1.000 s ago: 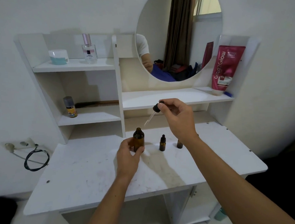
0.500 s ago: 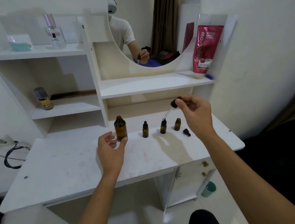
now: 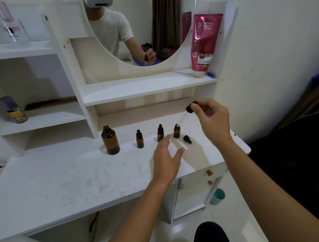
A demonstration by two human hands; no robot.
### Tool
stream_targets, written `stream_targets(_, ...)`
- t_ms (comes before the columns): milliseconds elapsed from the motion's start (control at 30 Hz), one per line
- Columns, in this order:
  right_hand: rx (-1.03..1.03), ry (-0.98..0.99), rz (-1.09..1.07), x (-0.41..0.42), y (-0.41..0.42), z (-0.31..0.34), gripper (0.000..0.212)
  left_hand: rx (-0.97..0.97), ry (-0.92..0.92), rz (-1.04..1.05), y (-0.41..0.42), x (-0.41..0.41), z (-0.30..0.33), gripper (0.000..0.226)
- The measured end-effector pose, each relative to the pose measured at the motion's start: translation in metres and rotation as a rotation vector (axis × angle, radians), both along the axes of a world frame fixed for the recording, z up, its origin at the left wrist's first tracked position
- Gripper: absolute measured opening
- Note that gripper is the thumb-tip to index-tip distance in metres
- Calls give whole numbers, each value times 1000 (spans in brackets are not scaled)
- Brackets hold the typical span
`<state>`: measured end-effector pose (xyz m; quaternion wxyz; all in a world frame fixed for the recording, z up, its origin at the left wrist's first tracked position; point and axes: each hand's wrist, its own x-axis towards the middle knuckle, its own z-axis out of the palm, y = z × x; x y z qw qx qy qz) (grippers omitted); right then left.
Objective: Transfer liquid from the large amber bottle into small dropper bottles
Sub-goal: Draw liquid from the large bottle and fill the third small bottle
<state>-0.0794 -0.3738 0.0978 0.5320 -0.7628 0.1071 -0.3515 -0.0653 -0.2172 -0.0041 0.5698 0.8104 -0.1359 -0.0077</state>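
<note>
We count one large amber bottle (image 3: 110, 140), uncapped, and three small dropper bottles at its three o'clock: two capped (image 3: 139, 139) (image 3: 160, 133), one open (image 3: 176, 131). One loose cap (image 3: 187, 139), one dropper (image 3: 187, 112).

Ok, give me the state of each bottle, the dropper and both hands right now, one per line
Large amber bottle: uncapped, upright.
Left small bottle: capped.
Middle small bottle: capped.
Right small bottle: open, pipette tip at its mouth.
Loose cap: lying on the table.
Dropper: pinched by the right hand.
Left hand: open, holding nothing.
</note>
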Motion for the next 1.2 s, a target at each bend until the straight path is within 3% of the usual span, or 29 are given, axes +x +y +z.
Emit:
stream_targets(333, -44, -4, 54, 13, -10, -8, 14, 121, -27, 28, -40, 21, 2, 62)
stream_targets(633, -72, 22, 126, 20, -7, -12, 7, 50, -80, 156, -53, 42, 1, 25)
stream_targets(767, -80, 11, 80, 22, -7, -9, 14, 38, -77, 157, -54, 43, 0, 23)
stream_targets(900, -91, 28, 119, 24, -7, -9, 3, 48, -90, 152, -52, 44, -2, 22)
stream_targets(1000, -101, 38, 127, 25, -7, -9, 9, 64, -98, 154, -52, 45, -4, 22)
stream_targets(1200, -147, 26, 80, 26, -3, -8, 2, 52, -111, 145, -52, 46, -6, 22)
